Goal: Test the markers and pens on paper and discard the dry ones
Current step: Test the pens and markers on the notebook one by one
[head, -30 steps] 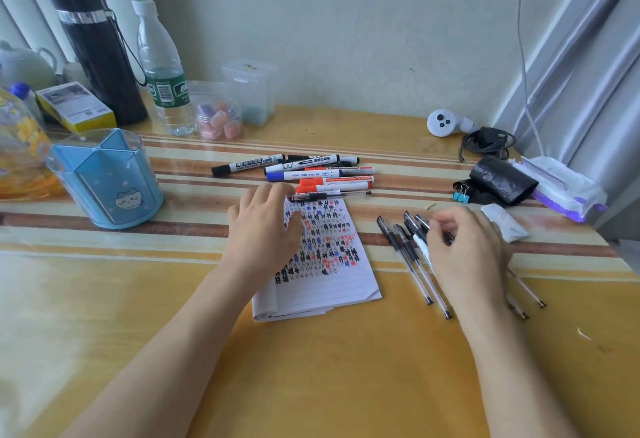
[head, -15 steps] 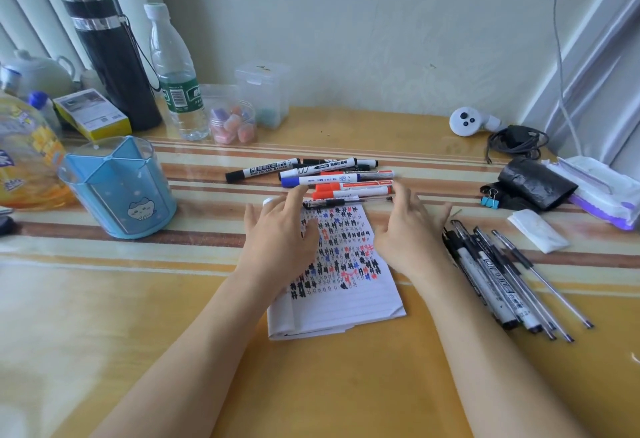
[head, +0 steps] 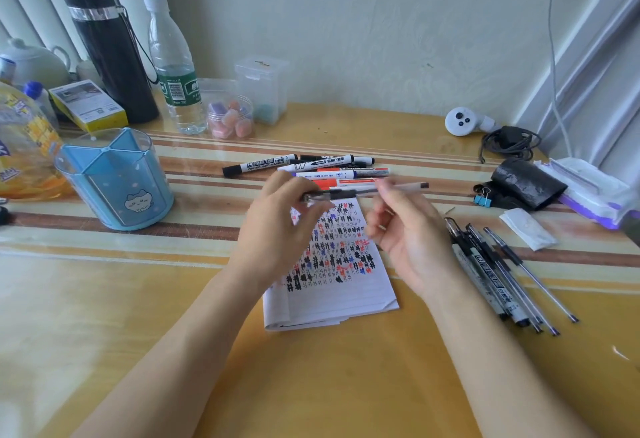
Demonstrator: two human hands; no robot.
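A thin black gel pen (head: 346,193) is held level above the folded white paper (head: 341,294), which is covered with black, blue and red marks. My left hand (head: 280,230) pinches the pen's capped left end. My right hand (head: 408,230) holds its clear barrel near the right end. Behind the pen lie several whiteboard markers (head: 298,165) in a row. To the right of the paper lies a bunch of several pens and markers (head: 491,268).
A blue cat pen holder (head: 114,181) stands at the left. Behind it are a black flask (head: 110,50), a water bottle (head: 175,67) and small clear boxes (head: 261,88). At the right lie a black roll (head: 526,185), a wipes pack (head: 588,192) and a coiled cable (head: 509,141).
Both hands left the paper and lifted the black gel pen from its top edge; it now hangs between them above the sheet. The camera view shifted slightly.
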